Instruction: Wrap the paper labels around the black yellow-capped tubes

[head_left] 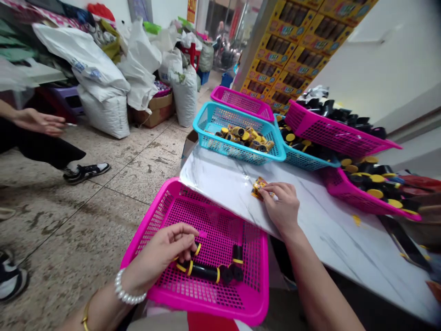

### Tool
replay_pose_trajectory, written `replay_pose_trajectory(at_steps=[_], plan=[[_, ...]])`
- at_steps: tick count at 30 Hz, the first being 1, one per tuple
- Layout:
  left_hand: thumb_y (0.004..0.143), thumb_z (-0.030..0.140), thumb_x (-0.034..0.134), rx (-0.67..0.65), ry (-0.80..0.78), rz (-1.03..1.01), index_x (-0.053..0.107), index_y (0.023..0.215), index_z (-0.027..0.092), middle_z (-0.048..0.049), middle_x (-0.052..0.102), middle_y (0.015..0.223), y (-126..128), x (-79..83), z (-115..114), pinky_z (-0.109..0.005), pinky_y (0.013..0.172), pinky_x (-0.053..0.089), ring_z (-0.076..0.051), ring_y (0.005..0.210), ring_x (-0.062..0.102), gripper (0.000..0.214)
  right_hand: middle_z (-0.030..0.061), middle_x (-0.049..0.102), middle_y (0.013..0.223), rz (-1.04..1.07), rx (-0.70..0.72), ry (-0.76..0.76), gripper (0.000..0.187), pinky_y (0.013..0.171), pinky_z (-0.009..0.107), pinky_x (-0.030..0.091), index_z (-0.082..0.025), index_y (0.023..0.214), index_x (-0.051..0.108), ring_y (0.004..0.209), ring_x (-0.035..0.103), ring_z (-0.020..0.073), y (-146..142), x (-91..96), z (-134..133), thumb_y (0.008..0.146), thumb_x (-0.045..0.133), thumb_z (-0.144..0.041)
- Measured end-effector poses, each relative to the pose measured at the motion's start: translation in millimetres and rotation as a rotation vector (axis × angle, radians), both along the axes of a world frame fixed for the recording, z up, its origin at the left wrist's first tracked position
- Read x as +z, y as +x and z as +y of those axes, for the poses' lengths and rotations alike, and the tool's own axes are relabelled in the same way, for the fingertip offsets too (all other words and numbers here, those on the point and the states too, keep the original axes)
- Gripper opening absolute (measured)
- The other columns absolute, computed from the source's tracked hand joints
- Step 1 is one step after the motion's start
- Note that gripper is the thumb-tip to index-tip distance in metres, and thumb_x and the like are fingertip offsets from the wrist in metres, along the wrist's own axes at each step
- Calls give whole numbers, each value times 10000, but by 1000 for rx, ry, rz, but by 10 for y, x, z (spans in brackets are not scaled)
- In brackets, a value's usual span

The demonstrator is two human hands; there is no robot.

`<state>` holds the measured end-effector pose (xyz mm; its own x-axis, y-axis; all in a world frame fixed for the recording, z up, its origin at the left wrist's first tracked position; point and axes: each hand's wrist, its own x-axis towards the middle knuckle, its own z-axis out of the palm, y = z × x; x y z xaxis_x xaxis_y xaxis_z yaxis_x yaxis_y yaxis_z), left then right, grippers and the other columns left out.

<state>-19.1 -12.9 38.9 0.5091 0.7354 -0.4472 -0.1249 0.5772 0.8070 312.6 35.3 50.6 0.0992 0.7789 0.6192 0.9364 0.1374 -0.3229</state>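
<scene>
My left hand (165, 253) hovers over a pink basket (165, 216) on my lap, fingers pinched on a small black cap with a yellow ring (196, 249). A black tube with yellow bands (203, 272) and a few black caps (237, 253) lie in that basket. My right hand (282, 204) rests on the white marble table (234, 181), fingertips closed on a small yellow and orange packet (258, 186).
A blue basket (206, 124) of yellow-black pieces, another blue one (310, 161) and pink baskets (330, 133) stand at the table's far side. Yellow cartons (292, 46) are stacked behind. White sacks (103, 110) sit on the floor. Another person's hand (37, 122) and shoe (86, 171) are at left.
</scene>
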Motion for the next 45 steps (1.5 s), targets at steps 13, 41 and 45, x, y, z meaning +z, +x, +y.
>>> replay_pose_trajectory(at_steps=[13,41,45], plan=[[793,315,685,105,170,52,682,787,140,-24,634,762,159,-87,93,-262,668,398,-127,706,534,175,61,642,990,437,532,-282,224,801,384,520,-246,1016,634,908,611,214,-1419,-143,-695,813,676,-160],[700,401,784,188,-160,-74,724,816,126,64,457,486,66,-224,-24,-182,377,169,-25,384,293,304,-10,554,686,625,448,-330,189,618,254,415,-187,686,584,646,526,122,-1573,-348,-750,862,652,-186],[645,366,823,229,-196,-47,680,707,132,59,478,464,51,-237,13,-179,376,163,-26,381,310,281,-15,527,667,549,459,-438,210,582,251,384,-187,683,563,617,500,120,-1575,-405,-753,871,648,-226]])
